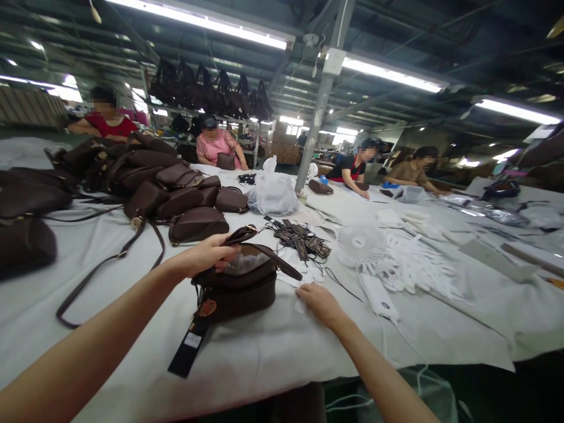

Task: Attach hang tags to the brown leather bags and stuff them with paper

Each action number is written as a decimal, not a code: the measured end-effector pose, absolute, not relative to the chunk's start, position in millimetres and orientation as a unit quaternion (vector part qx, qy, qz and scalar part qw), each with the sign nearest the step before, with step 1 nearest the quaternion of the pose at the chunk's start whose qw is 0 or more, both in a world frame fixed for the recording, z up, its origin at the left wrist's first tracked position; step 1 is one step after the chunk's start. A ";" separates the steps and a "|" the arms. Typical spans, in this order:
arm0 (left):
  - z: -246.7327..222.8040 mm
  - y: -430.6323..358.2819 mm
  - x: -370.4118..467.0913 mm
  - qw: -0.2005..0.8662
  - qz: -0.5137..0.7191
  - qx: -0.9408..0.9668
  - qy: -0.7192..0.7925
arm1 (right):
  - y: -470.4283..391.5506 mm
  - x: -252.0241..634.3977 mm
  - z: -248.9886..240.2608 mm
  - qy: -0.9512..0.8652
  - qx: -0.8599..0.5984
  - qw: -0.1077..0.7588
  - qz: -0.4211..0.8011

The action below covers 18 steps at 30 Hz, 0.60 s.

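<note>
hang tag (pixel 188 346): black, hangs off bag front, below left-hand grip
left hand (pixel 211 254): fingers closed on brown bag (pixel 240 285) top edge
right hand (pixel 319 302): flat on white paper pieces (pixel 294 276), just right of bag, grips nothing

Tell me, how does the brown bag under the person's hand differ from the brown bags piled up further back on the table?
The bag in hand stands alone near the table edge, its top open, held by the left hand; the piled bags lie heaped together and look closed. The bag in hand shows a long black hang tag trailing forward; I see no such tag on the piled bags. Both are dark brown with straps.
</note>
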<state>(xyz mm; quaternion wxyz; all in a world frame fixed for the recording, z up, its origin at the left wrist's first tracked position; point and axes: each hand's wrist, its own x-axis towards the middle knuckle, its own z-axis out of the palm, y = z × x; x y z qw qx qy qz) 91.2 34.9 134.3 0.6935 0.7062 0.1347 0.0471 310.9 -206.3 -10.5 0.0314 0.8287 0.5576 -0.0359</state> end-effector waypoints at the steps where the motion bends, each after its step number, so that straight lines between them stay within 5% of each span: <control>1: 134.5 34.8 91.2 0.692 0.047 0.707 0.135 | -202.8 315.9 -9.4 0.557 0.829 0.040 -0.037; 18: 120.1 34.9 88.9 0.674 0.112 0.719 0.128 | -183.7 321.4 2.8 0.481 0.862 0.108 -0.121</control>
